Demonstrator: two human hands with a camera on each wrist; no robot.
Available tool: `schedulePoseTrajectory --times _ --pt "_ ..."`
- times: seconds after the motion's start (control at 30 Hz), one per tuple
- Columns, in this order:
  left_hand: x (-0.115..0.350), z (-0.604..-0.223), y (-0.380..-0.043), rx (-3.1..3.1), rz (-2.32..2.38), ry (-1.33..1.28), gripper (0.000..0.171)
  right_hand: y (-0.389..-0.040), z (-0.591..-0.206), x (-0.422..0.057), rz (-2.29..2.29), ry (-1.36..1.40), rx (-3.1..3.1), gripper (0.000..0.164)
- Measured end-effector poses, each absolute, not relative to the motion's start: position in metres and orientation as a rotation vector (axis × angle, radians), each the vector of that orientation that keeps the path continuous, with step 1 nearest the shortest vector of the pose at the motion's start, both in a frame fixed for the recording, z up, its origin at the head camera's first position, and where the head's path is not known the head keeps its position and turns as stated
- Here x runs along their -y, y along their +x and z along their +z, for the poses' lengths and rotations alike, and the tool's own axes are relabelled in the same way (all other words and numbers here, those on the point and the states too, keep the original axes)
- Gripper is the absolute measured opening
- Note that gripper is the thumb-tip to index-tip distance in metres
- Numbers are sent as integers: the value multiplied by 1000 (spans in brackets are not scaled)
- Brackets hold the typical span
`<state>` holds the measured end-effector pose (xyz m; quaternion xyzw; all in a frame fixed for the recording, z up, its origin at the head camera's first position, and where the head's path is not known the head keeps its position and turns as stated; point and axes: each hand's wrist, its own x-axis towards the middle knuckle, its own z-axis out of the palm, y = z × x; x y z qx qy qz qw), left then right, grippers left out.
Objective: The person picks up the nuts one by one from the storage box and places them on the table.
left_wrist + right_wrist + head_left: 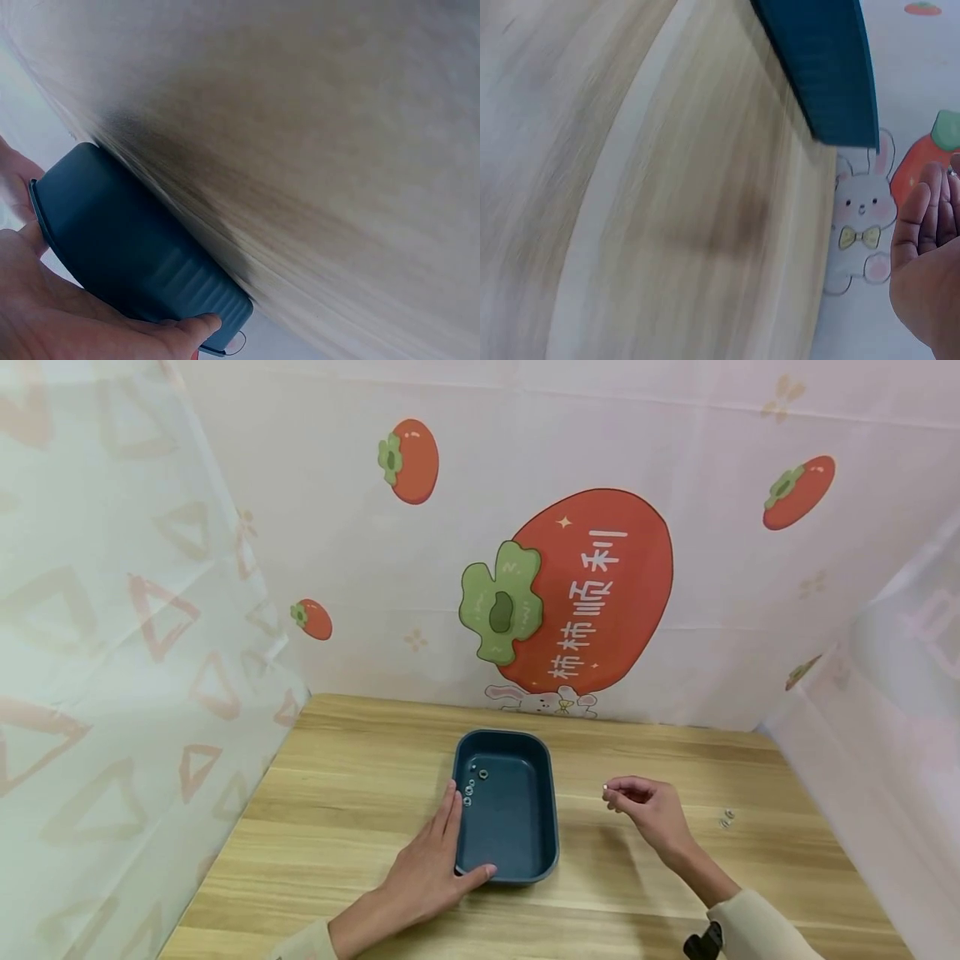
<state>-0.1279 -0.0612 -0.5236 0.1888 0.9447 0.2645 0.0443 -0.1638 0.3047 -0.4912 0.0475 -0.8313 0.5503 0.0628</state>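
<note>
A dark blue rectangular tray (517, 827) stands on the wooden table with several small metal nuts (468, 791) along its left side. My left hand (427, 868) rests against the tray's left wall, fingers straight along it and thumb over the near rim; the left wrist view shows these fingers (199, 328) on the outer wall. To the right of the tray, above the table, my right hand (651, 814) pinches a small metal nut (605, 787) between thumb and fingertips. In the right wrist view, the right hand (930, 255) appears at the right edge, nut barely visible.
A few more loose nuts (727, 818) lie on the table (352, 777) to the right of my right hand. Behind and on both sides hangs a pale printed cloth (337, 527) with persimmon pictures, meeting the table's back edge.
</note>
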Motion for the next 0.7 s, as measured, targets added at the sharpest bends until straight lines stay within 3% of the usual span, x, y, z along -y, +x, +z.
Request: schedulePoseTrajectory --times 0.7 --pt "61 -523 -126 -2904 795 590 114 -150 -500 -367 1676 -41 2483 25"
